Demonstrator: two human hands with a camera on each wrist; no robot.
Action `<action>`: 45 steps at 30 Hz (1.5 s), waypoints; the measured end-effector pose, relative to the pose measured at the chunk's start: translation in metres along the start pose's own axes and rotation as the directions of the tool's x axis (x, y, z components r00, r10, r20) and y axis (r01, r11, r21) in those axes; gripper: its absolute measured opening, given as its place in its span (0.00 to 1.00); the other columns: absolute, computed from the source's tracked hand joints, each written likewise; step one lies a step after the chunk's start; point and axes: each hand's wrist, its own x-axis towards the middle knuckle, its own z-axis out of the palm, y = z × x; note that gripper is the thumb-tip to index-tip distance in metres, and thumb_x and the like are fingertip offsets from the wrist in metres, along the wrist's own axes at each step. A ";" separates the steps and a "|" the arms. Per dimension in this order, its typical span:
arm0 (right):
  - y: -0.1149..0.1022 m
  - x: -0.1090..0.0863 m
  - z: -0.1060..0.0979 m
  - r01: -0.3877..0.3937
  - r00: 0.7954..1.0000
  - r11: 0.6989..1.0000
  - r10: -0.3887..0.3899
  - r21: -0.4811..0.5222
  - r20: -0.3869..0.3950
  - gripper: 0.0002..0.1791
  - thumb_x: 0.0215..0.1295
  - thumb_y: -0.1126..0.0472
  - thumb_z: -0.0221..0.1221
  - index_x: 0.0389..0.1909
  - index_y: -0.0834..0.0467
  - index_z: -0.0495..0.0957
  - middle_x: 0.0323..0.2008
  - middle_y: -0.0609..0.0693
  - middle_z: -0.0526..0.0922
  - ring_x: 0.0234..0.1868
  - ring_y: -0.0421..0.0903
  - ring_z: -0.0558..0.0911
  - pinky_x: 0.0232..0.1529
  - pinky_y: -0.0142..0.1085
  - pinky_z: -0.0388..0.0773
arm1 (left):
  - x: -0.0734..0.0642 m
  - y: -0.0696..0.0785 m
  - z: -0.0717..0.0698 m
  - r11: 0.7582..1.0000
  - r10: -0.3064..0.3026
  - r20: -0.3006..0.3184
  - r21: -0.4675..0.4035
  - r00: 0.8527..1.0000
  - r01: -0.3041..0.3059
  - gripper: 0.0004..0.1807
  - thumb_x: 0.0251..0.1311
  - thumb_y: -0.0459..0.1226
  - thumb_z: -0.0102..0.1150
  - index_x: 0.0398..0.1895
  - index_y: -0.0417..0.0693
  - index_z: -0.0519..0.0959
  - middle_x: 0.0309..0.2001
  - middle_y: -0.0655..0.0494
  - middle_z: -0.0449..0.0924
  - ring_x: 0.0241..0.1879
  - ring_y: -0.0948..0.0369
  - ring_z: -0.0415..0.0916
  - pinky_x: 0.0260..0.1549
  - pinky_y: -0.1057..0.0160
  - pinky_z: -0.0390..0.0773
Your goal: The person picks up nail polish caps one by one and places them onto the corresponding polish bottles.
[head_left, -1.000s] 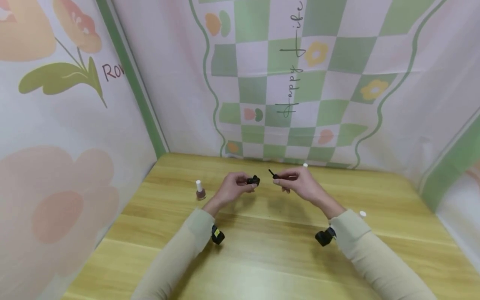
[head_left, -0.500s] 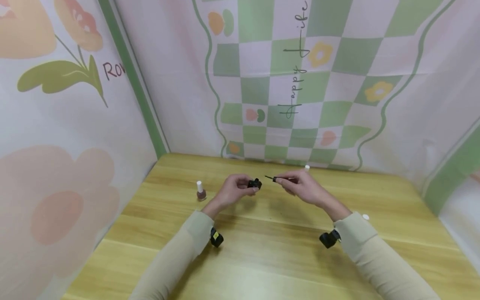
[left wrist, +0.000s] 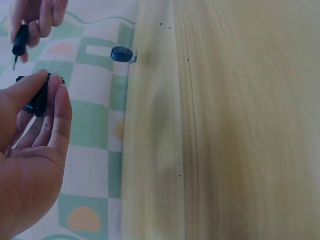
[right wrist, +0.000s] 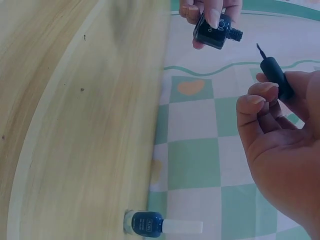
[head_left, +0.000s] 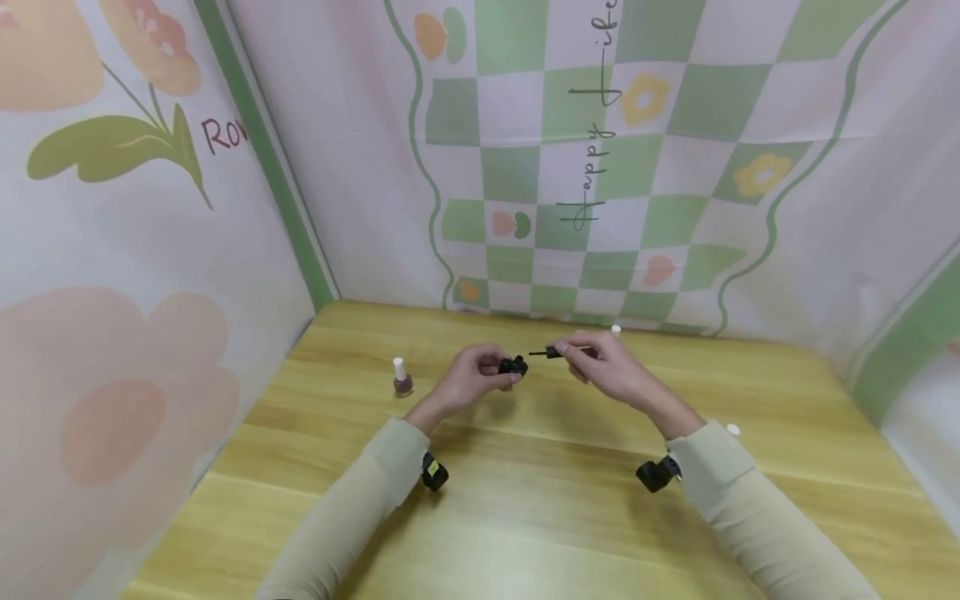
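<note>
My left hand [head_left: 474, 373] holds a small black nail polish bottle [right wrist: 212, 32] between thumb and fingers, above the table. Its threaded neck is uncapped and points toward my right hand. With thumb and fingertips, my right hand [head_left: 602, 363] pinches the black nail polish cap [right wrist: 276, 77], whose thin brush [head_left: 537, 353] points left at the bottle neck. A short gap separates the brush tip from the neck in the right wrist view. In the left wrist view the same cap [left wrist: 20, 41] hangs over the bottle [left wrist: 39, 102], partly covered by my fingers.
A mauve nail polish bottle with a white cap [head_left: 402, 380] stands left of my left hand. Behind my right hand stands a dark blue polish bottle [right wrist: 145, 223] with a white cap. Another white cap [head_left: 732, 430] shows beside my right sleeve. A patterned curtain hangs behind the wooden table [head_left: 525, 517].
The brush in my right hand has swung from pointing up and left to lying nearly level, its tip nearer the bottle neck. My left hand keeps the bottle almost in place.
</note>
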 end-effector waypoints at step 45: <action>-0.007 0.008 0.005 -0.036 0.987 0.999 0.038 0.012 -0.157 0.16 0.72 0.48 0.63 0.49 0.55 0.85 0.35 0.54 0.85 0.32 0.55 0.81 0.28 0.37 0.80 | -0.002 0.001 0.001 1.000 0.016 -0.002 -0.008 1.000 -0.016 0.12 0.64 0.33 0.70 0.49 0.40 0.83 0.42 0.50 0.86 0.38 0.59 0.85 0.46 0.53 0.86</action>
